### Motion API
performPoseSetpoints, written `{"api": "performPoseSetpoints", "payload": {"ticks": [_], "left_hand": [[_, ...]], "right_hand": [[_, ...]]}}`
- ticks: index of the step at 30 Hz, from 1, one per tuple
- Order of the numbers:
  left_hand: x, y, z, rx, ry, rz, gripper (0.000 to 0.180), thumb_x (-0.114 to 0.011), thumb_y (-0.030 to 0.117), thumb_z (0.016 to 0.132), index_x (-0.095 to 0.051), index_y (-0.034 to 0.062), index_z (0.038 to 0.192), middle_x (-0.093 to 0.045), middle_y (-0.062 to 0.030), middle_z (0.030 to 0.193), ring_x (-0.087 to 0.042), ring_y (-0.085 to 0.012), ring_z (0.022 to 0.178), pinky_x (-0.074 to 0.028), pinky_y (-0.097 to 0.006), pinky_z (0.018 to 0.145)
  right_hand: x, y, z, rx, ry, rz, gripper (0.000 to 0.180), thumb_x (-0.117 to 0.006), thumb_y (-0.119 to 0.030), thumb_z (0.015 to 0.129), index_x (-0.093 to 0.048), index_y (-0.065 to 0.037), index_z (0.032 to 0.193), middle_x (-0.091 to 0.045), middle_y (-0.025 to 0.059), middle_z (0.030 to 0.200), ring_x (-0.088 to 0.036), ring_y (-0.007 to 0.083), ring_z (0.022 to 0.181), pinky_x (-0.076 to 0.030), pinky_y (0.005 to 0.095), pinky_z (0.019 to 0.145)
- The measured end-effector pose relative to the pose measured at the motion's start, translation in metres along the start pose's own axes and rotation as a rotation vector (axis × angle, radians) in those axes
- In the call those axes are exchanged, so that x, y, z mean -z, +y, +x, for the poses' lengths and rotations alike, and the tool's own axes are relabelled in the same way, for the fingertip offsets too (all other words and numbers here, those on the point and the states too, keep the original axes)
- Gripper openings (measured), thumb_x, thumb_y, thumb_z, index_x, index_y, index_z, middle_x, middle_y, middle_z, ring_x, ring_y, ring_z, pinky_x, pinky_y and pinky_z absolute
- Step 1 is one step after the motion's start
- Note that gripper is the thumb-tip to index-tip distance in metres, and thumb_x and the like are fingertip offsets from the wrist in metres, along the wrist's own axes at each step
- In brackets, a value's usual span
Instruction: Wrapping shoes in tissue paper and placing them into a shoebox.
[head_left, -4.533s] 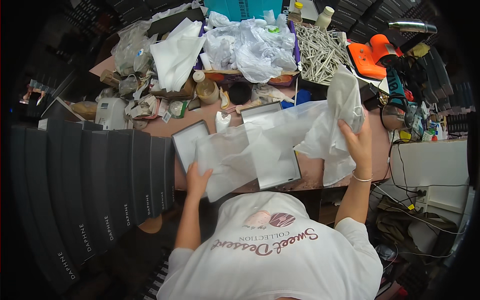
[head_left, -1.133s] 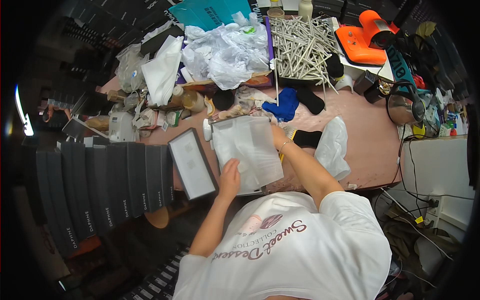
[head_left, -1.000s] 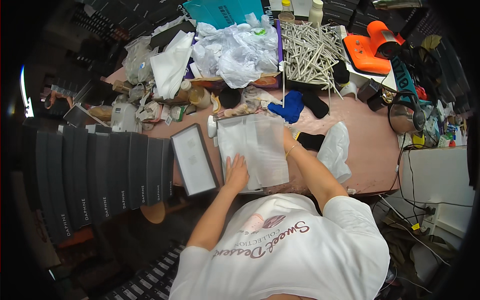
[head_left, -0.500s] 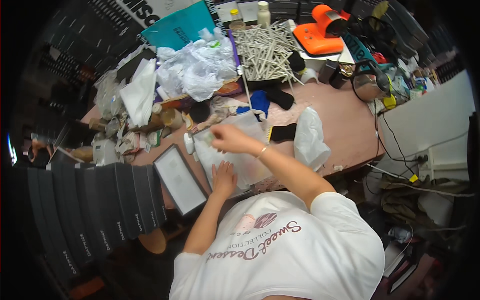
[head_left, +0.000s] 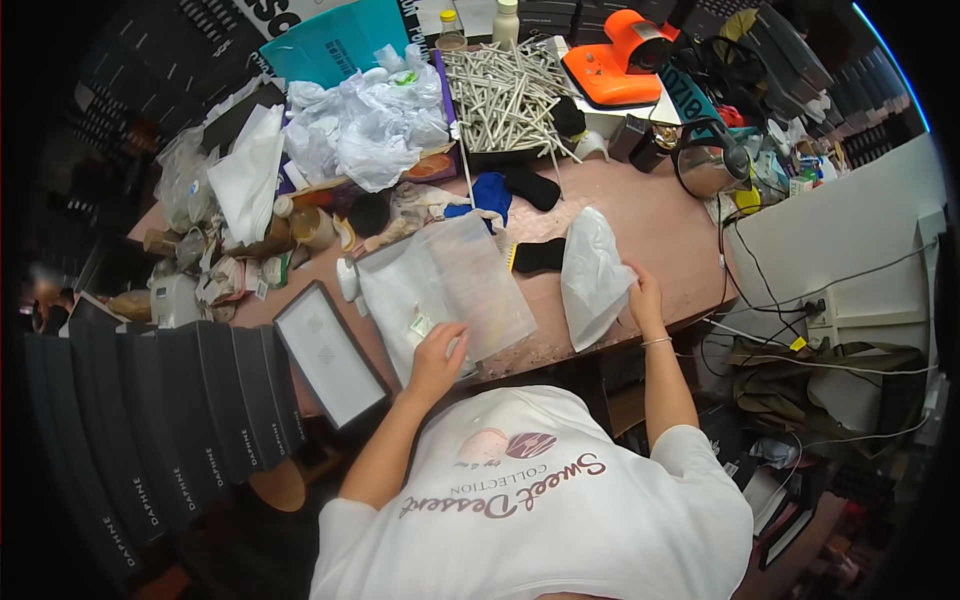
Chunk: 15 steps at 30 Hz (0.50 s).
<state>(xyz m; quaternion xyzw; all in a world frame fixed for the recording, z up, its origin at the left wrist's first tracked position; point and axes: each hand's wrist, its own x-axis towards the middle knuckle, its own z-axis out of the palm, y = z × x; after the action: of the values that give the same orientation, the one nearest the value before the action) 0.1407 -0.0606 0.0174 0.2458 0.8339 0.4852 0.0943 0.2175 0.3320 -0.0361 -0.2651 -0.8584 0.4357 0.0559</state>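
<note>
At the right of the pink table, my right hand (head_left: 646, 300) pinches the edge of a crumpled white plastic bag (head_left: 592, 280). My left hand (head_left: 437, 358) is over the near edge of a white sheet (head_left: 395, 290), fingers loosely bent and apart, with nothing seen in them. By its fingertips lies a small clear packet with green print (head_left: 420, 325). A translucent frosted plastic sheet or sleeve (head_left: 488, 288) overlaps the white sheet on the right. Left of it rests a shallow dark-edged box part with a pale inside (head_left: 328, 350).
Dark boxes (head_left: 160, 420) are stacked at the left. Behind stand a carton of crumpled white bags (head_left: 365, 125) and a heap of thin white sticks (head_left: 505, 95). An orange device (head_left: 615, 75), a glass pot (head_left: 710, 165) and black pouches (head_left: 540, 255) stand or lie around.
My right hand has moved from above the white sheet to the white plastic bag at the right and grips it. My left hand stays near the sheet's edge, its fingers now more bent.
</note>
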Motion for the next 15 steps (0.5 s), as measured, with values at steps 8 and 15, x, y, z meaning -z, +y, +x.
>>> {"api": "performPoseSetpoints", "payload": {"ticks": [8,15], "left_hand": [[-0.029,0.026,0.05,0.442,0.036,-0.929,0.042,-0.05,0.034,0.095,-0.051,0.0031,0.123,-0.056,-0.008,0.118,-0.055,-0.0197,0.107,-0.045,-0.034,0.09],[0.027,0.056,0.016,0.383,-0.117,-1.477,0.06,-0.058,0.03,0.089,-0.032,0.0079,0.139,-0.046,-0.0106,0.131,-0.05,-0.0197,0.116,-0.042,-0.037,0.097]], "right_hand": [[0.019,-0.275,-0.009,0.547,-0.301,0.321,0.034,-0.041,0.006,0.075,-0.062,0.0,0.101,-0.062,0.0059,0.086,-0.053,0.0095,0.072,-0.044,0.0224,0.067],[-0.064,-0.319,-0.103,0.875,-1.284,0.43,0.026,-0.049,0.001,0.077,-0.061,0.0,0.1,-0.061,0.0121,0.087,-0.06,0.0263,0.081,-0.048,0.0328,0.075]]}}
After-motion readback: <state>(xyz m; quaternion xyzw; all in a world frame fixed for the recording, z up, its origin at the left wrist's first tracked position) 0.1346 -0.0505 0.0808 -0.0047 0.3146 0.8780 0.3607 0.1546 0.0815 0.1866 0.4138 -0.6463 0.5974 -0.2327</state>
